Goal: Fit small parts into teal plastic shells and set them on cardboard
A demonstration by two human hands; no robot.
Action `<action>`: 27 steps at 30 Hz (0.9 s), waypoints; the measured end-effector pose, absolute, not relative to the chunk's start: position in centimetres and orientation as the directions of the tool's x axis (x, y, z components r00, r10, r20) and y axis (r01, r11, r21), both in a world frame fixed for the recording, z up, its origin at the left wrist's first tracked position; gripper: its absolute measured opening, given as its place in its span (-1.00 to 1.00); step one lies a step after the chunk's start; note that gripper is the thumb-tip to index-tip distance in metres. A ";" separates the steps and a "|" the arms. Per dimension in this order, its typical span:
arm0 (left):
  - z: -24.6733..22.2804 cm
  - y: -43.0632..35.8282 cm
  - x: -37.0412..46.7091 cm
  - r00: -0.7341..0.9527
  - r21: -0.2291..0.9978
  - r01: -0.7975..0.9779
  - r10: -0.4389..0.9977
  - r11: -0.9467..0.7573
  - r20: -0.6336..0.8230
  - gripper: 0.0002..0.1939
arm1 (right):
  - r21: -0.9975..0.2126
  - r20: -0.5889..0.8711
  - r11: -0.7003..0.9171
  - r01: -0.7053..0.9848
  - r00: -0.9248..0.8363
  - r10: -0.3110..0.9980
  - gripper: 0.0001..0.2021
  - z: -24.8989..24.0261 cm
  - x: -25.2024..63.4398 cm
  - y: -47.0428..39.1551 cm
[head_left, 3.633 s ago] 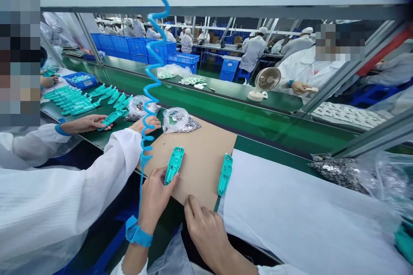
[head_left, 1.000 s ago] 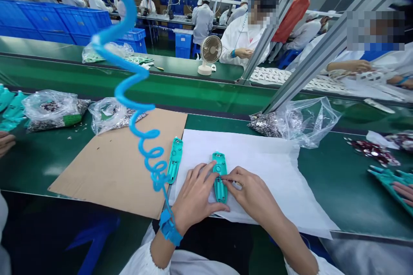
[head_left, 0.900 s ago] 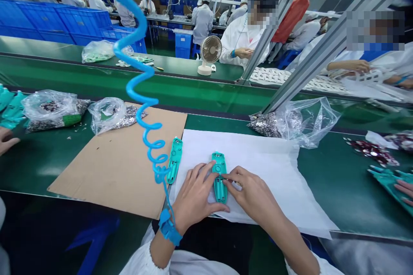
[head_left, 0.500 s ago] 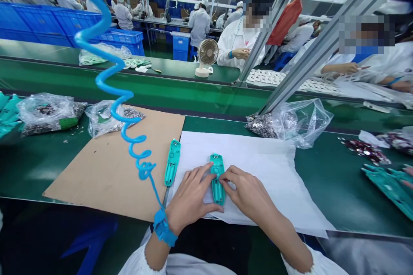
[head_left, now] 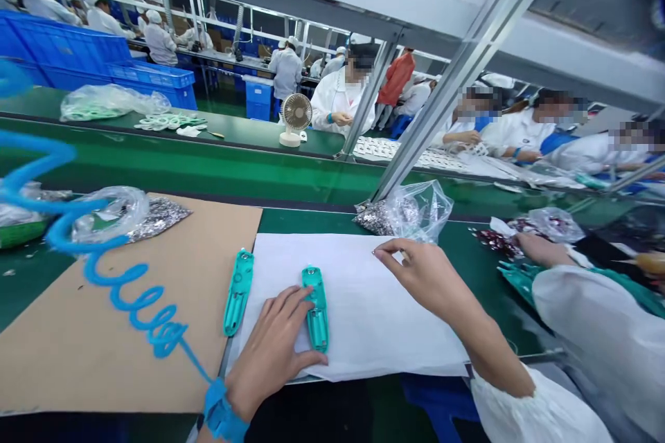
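Note:
A teal plastic housing lies on a white sheet. My left hand rests on its left side, fingers spread, with fingertips at the housing's upper edge and the thumb near its lower end. Over the sheet's upper right part, my right hand is raised, thumb and forefinger pinched on a tiny piece too small to name. Left of the sheet, a second teal housing lies at the cardboard's edge. Beyond the sheet is a plastic bag of small metal parts.
A coiled blue cord runs to the wristband on my left wrist. Brown cardboard covers the left. Another person's arm reaches over teal parts on the right. A metal post slants beyond the bag.
The view has turned right. My right hand has left the housing and moved up and right, its fingers pinched. My left hand stays at the housing. A person's arm has come into view on the right.

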State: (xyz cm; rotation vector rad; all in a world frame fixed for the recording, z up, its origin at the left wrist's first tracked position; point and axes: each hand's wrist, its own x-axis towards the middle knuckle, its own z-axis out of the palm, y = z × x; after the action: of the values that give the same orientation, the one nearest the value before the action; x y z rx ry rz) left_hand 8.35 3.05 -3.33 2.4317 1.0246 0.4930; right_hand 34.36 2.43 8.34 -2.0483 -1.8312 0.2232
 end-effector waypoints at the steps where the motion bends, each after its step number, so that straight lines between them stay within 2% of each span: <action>1: -3.3 3.1 8.4 0.662 0.529 0.577 0.735 -0.623 0.144 -0.34 | -0.379 0.102 -0.080 0.922 0.127 0.987 -0.70 8.3 34.7 2.7; 5: -3.1 3.0 8.7 0.670 0.522 0.582 0.731 -0.624 0.127 -0.33 | -0.459 -0.029 -0.082 0.884 0.077 0.997 -0.70 6.2 33.9 2.8; 9: -2.9 2.9 8.8 0.674 0.527 0.575 0.727 -0.626 0.129 -0.29 | -0.577 -0.124 0.010 0.817 -0.100 0.987 -0.79 3.8 30.8 1.7; 12: -3.0 2.9 8.9 0.681 0.532 0.562 0.719 -0.634 0.138 -0.26 | -0.575 -0.150 0.063 0.816 -0.181 0.972 -0.80 2.9 29.0 1.2; 17: -3.3 2.8 8.8 0.668 0.548 0.549 0.726 -0.631 0.167 -0.12 | -0.399 -0.212 0.134 0.907 -0.234 0.949 -0.75 2.3 28.5 1.5; 27: -3.0 2.7 9.0 0.656 0.529 0.566 0.734 -0.632 0.175 -0.22 | -0.030 -0.324 0.242 0.970 -0.238 0.916 -0.70 3.2 27.6 1.6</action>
State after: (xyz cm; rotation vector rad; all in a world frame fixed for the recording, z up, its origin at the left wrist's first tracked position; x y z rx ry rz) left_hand 9.00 2.68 -3.01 2.4415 1.0185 0.5285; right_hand 27.62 1.61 3.15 -2.0625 -2.6533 0.3851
